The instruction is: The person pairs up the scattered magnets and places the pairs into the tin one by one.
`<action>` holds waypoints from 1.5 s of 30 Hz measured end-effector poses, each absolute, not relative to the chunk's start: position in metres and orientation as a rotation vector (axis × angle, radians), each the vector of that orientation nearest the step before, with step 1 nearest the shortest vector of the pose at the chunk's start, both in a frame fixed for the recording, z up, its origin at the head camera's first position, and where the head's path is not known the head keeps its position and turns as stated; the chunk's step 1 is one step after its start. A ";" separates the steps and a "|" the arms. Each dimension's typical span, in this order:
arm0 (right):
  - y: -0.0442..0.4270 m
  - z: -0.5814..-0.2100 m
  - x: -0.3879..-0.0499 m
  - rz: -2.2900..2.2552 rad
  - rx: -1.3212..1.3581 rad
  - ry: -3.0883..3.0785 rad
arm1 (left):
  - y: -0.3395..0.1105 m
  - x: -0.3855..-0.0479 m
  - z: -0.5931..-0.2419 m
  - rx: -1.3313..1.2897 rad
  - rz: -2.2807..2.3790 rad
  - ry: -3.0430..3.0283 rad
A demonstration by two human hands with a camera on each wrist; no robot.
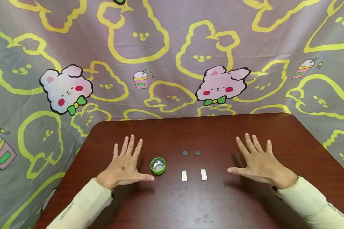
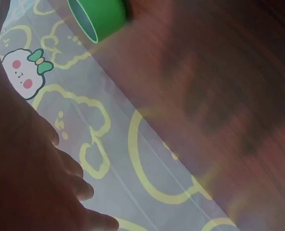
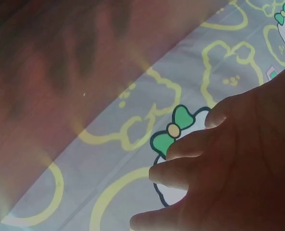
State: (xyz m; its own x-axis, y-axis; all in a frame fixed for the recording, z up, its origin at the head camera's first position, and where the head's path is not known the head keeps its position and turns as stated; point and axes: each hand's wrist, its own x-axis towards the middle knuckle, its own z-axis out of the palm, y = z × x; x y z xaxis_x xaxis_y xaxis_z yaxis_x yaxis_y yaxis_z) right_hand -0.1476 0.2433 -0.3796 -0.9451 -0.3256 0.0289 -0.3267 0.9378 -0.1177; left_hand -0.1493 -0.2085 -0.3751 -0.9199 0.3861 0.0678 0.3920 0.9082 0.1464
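Left hand [image 1: 123, 168] and right hand [image 1: 262, 167] spread, fingers apart, holding nothing: apparently a ready pose; grasping would call for curled fingers.
Round green cup [image 1: 158, 166], shiny metallic inside, sits just beside the left thumb; rightward lie two flat white rectangles [image 1: 184, 176] and two dark discs [image 1: 184, 153] on the glossy, wood-grained table [image 1: 218, 203].

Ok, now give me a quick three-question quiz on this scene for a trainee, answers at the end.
1. True or false: the green container is closer to the left hand than to the right hand.
2. How many dark discs lie on the table?
3. Where are the white strips?
A) Inside the green container
B) Nearer the person than the dark discs
C) Under the right hand

Key: 1 true; 2 two; 3 B.
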 end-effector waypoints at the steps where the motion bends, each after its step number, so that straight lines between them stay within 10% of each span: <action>1: 0.242 -0.380 -0.148 0.193 0.524 -3.083 | -0.208 -0.149 -0.376 -0.622 -0.246 -3.030; 45: 0.195 -0.406 -0.150 0.260 0.920 -2.931 | -0.150 -0.149 -0.388 -0.943 -0.245 -2.975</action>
